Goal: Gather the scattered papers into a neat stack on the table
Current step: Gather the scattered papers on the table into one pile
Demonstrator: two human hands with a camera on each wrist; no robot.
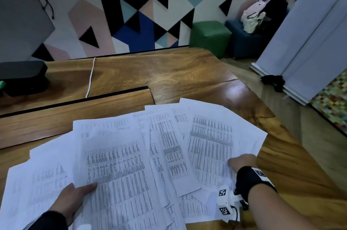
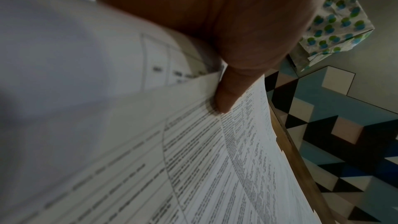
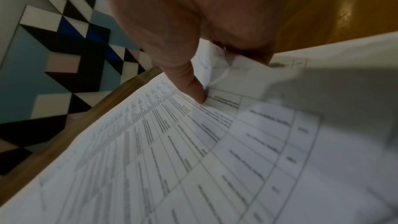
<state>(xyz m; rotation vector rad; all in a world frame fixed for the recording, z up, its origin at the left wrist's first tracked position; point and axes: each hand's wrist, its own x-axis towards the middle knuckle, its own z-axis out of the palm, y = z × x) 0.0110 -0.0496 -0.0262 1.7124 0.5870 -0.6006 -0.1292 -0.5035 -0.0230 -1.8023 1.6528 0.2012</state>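
Observation:
Several white printed papers (image 1: pixel 120 164) lie fanned and overlapping across the near part of the wooden table (image 1: pixel 169 71). My left hand (image 1: pixel 75 196) grips the left bunch, thumb (image 2: pixel 226 94) pressed on top of a table-printed sheet (image 2: pixel 215 168), fingers hidden underneath. My right hand (image 1: pixel 242 162) holds the right-hand sheets (image 1: pixel 210 147) at their near edge; its thumb (image 3: pixel 193 88) presses on the printed page (image 3: pixel 193 159), and the other fingers curl under a lifted sheet (image 3: pixel 323 74).
A black device (image 1: pixel 22 75) and a white cable (image 1: pixel 91 77) lie at the table's far left. A dark seam (image 1: pixel 75 101) runs across the tabletop. Green (image 1: pixel 210 36) and blue stools (image 1: pixel 244 41) stand beyond the table's right corner.

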